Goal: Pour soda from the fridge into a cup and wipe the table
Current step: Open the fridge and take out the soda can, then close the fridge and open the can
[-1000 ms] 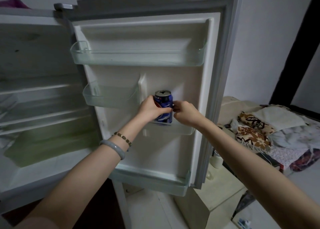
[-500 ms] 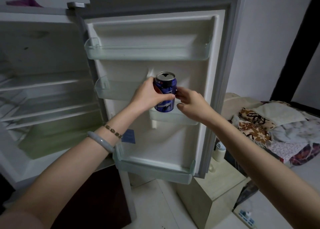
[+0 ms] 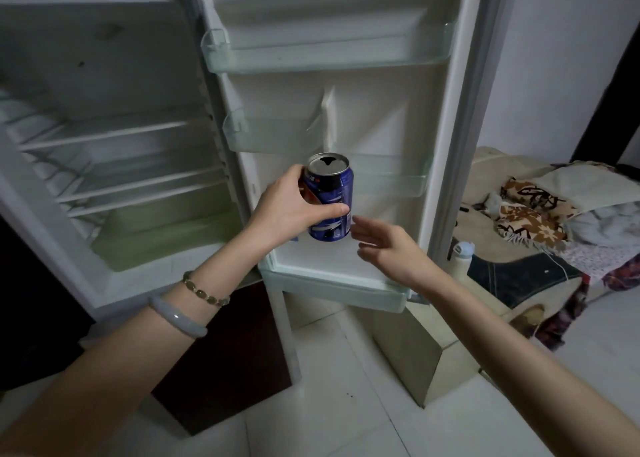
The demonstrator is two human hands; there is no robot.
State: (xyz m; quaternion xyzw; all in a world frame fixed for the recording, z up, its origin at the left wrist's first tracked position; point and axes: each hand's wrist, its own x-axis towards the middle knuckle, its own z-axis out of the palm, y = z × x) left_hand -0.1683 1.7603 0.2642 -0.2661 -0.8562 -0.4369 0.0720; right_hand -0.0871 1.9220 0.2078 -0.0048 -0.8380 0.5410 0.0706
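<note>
- The can [image 3: 330, 198] is held upright in the left grip [image 3: 291, 207], thumb across its front, before the open fridge door [image 3: 381, 117].
- The right grip [image 3: 388, 245] is released, fingers spread just beside the can's lower right; contact cannot be told.

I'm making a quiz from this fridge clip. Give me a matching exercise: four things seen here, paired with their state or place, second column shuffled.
Column one:
1. soda can
2. right hand
3. top door shelf
4. grey bangle

Column two:
A. holds nothing, fingers spread beside the can
B. on the left wrist
C. gripped upright in the left hand, its top already open
D. nothing visible in it

Pairs: 1-C, 2-A, 3-D, 4-B
</note>
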